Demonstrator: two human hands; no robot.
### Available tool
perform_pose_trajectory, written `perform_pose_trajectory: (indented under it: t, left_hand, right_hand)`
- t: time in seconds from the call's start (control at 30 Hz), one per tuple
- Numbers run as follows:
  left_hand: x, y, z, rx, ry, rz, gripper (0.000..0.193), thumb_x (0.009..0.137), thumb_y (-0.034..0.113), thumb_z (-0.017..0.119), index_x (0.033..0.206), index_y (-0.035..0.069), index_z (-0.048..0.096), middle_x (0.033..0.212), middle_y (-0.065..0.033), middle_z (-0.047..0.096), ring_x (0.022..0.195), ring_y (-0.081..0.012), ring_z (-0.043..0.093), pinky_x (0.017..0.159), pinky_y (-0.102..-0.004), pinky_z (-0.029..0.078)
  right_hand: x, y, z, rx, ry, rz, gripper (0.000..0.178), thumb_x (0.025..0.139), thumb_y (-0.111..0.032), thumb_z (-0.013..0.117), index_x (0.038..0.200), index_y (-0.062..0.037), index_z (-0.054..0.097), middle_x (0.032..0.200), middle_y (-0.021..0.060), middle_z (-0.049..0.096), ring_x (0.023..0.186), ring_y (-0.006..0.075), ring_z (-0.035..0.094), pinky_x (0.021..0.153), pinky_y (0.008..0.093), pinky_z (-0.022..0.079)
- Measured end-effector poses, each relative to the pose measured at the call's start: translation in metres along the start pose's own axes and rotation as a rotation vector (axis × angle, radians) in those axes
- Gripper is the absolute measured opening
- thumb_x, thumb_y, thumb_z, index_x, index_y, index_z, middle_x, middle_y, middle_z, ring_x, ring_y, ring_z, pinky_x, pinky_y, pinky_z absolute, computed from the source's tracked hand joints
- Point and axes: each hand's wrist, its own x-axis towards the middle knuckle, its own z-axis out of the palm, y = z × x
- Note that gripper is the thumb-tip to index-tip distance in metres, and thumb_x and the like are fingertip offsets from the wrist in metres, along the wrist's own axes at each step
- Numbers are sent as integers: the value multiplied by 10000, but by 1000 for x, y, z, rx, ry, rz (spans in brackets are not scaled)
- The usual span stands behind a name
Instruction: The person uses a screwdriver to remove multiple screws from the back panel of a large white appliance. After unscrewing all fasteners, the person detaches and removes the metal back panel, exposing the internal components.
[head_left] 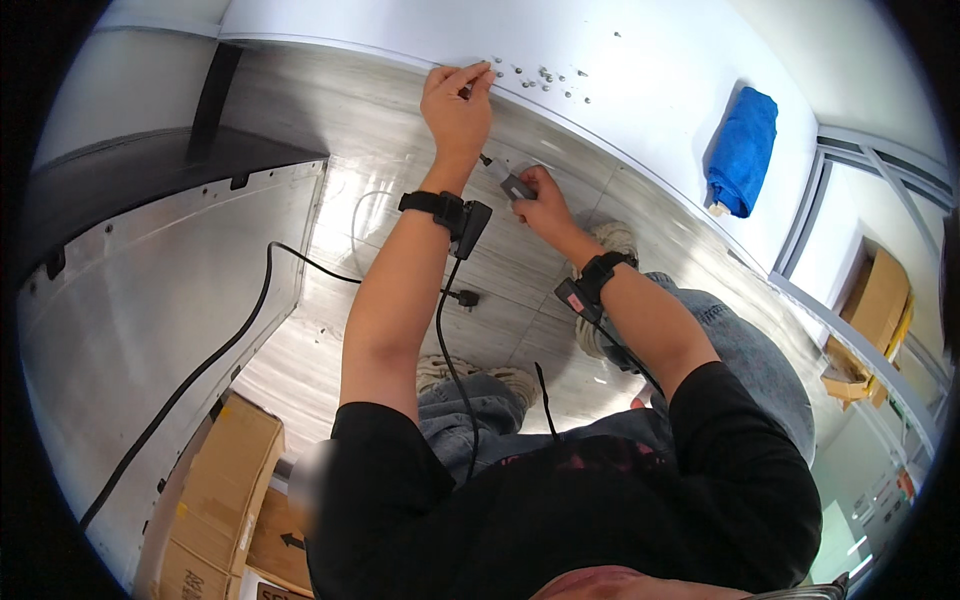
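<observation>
At the edge of a white tabletop [660, 110], my left hand [458, 115] is closed in a pinch. Its fingertips are beside several small metal screws [545, 76] scattered on the surface; whatever lies between them is too small to make out. Lower and to the right, off the table's edge, my right hand [548, 208] is wrapped round a small dark grey block-shaped tool [516, 188]. A pale, thin section seems to run from the tool toward a dark tip [486, 159] pointing up and left. The tool's exact kind does not show.
A rolled blue cloth [745, 150] lies on the tabletop at right. Left stands a metal cabinet [170, 300] with a black top; a black cable and plug [467, 298] hang before it. Cardboard boxes [215, 490] sit lower left, others [875, 300] far right. Both wrists carry strapped devices with cables.
</observation>
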Motion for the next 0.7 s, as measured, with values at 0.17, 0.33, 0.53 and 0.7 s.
perform_pose_trajectory:
  t: [0.17, 0.33, 0.53, 0.7]
  left_hand:
    - [-4, 5, -20, -22, -33, -60, 116, 730, 73, 739, 839, 41, 714, 790, -50, 604, 626, -137, 544, 585, -250, 458]
    - [-15, 4, -68, 23, -114, -139, 123, 779, 104, 719, 862, 17, 692, 789, -53, 656, 677, -101, 577, 623, -239, 473]
    - [-67, -10, -194, -56, -381, -300, 102, 811, 91, 671, 858, 0, 671, 762, -47, 654, 664, -101, 579, 616, -244, 472]
    - [-134, -56, -294, -206, -155, -788, 134, 869, 129, 625, 916, 5, 647, 749, -27, 617, 645, -86, 553, 573, -222, 456]
  right_hand:
    - [-11, -6, 15, 7, -66, 61, 379, 690, 2, 596, 1031, -25, 434, 880, 127, 546, 638, 186, 516, 544, 339, 425]
    - [-29, -6, 49, 5, -188, 97, 367, 670, 10, 593, 1004, -22, 447, 836, 115, 547, 606, 174, 510, 513, 329, 414]
    - [-47, 10, 116, -288, -520, 130, 334, 657, -27, 609, 964, -18, 478, 756, 105, 569, 580, 178, 521, 517, 332, 422]
    - [-66, 36, 186, -468, -678, 108, 336, 670, -79, 618, 976, -27, 488, 782, 113, 583, 591, 195, 546, 525, 331, 425]
